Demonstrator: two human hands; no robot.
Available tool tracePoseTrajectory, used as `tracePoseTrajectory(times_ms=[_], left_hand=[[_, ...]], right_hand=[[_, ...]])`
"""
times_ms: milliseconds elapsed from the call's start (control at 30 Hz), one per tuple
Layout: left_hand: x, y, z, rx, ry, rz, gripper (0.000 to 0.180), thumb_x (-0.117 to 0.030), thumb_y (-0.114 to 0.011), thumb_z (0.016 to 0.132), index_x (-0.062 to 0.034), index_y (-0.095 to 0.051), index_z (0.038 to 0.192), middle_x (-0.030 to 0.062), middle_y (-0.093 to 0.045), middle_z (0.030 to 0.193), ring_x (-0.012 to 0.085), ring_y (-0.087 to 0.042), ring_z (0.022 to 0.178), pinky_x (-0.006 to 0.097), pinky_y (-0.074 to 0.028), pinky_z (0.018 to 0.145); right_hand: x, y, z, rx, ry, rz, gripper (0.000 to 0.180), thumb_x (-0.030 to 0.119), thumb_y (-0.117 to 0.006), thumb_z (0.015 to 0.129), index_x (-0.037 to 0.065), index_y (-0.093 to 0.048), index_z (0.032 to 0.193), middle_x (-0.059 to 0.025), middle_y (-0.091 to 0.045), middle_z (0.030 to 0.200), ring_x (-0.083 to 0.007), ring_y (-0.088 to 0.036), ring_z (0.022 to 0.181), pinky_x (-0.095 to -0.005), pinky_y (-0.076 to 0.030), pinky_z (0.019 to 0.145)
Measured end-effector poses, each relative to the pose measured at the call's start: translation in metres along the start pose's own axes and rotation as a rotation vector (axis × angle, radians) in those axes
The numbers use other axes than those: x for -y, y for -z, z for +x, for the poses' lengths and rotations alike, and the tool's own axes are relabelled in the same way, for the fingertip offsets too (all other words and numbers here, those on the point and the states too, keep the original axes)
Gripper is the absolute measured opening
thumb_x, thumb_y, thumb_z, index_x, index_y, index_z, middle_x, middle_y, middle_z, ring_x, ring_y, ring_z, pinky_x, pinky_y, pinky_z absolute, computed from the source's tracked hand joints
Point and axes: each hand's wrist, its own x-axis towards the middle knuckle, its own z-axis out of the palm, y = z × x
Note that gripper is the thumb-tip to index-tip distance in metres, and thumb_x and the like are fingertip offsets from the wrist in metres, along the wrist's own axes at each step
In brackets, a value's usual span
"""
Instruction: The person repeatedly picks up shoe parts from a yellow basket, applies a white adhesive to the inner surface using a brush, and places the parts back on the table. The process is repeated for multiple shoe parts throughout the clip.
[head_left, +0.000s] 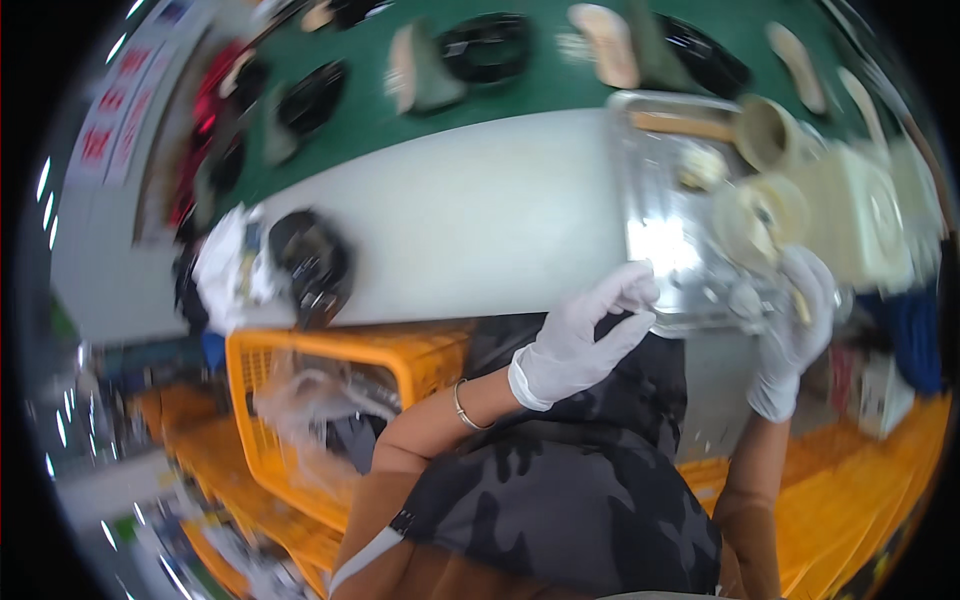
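Both my hands wear white gloves. My left hand [585,335] is held over the near left corner of a shiny metal tray [640,160], its fingers curved and the thumb apart, with nothing visible between them. My right hand [797,325] is at the tray's near right side, its fingers closed around a thin tan stick [802,308], perhaps a brush handle; the rest of it is hidden or blurred. Just beyond the right hand's fingertips is a round cream tub [735,225]. A crumpled pale-yellow lump [702,168] lies in the tray.
Beige cup [768,135] and a large cream container [860,215] crowd the right. On the white table's left are a glossy black item [310,260] and white cloth [225,265]. Black shoe-like pieces [487,47] and tan insoles [607,45] line a green surface. An orange crate [245,400] stands below left.
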Motion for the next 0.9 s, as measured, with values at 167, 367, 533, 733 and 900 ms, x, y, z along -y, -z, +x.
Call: tracePoseTrajectory(times_ms=[167, 367, 533, 733, 900], left_hand=[[-0.03, 0.084, -0.061, -0.356, -0.029, 0.574, 0.033, 0.004, -0.05, 0.081, 0.0017, -0.051, 0.114, 0.0099, -0.06, 0.101, 0.0124, -0.058, 0.083, 0.023, -0.046, 0.072], [-0.053, 0.225, -0.102, -0.836, 0.087, 1.406, 0.027, -0.007, -0.06, 0.077, -0.0036, -0.056, 0.104, 0.0086, -0.058, 0.088, 0.0239, -0.054, 0.083, 0.033, -0.043, 0.074], [-0.053, 0.262, -0.081, -0.534, 0.626, 1.569, 0.034, -0.031, -0.064, 0.073, -0.0053, -0.056, 0.094, 0.0132, -0.06, 0.084, 0.03, -0.058, 0.079, 0.039, -0.046, 0.069], [-0.045, 0.273, -0.079, -0.446, 0.52, 1.763, 0.034, -0.029, -0.061, 0.072, -0.0063, -0.054, 0.096, 0.0182, -0.061, 0.087, 0.0352, -0.058, 0.081, 0.043, -0.046, 0.069], [-0.046, 0.28, -0.099, -0.54, 0.513, 1.821, 0.033, -0.014, -0.051, 0.079, -0.0067, -0.053, 0.111, 0.0196, -0.062, 0.088, 0.0356, -0.059, 0.077, 0.043, -0.047, 0.067]], right_hand=[[0.0, -0.008, 0.004, 0.159, -0.109, 0.15, 0.018, -0.004, -0.05, 0.084, 0.0, -0.057, 0.1, -0.0118, -0.057, 0.104, -0.021, -0.055, 0.096, -0.0297, -0.044, 0.083], [-0.009, 0.008, 0.005, 0.067, -0.321, 0.358, 0.019, 0.0, -0.045, 0.089, -0.001, -0.055, 0.105, -0.0092, -0.055, 0.108, -0.015, -0.055, 0.095, -0.0262, -0.047, 0.078], [-0.003, 0.009, 0.006, 0.07, -0.297, 0.316, 0.018, 0.0, -0.046, 0.088, -0.001, -0.056, 0.103, -0.0103, -0.055, 0.107, -0.0162, -0.055, 0.094, -0.0263, -0.049, 0.076], [0.004, 0.012, 0.014, 0.049, -0.184, 0.19, 0.018, -0.005, -0.052, 0.083, -0.001, -0.057, 0.1, -0.0103, -0.058, 0.099, -0.0186, -0.058, 0.09, -0.0285, -0.048, 0.076], [0.006, 0.015, 0.031, 0.068, 0.037, 0.06, 0.021, -0.006, -0.058, 0.076, 0.002, -0.059, 0.095, -0.0123, -0.061, 0.089, -0.0255, -0.06, 0.084, -0.031, -0.047, 0.074]])
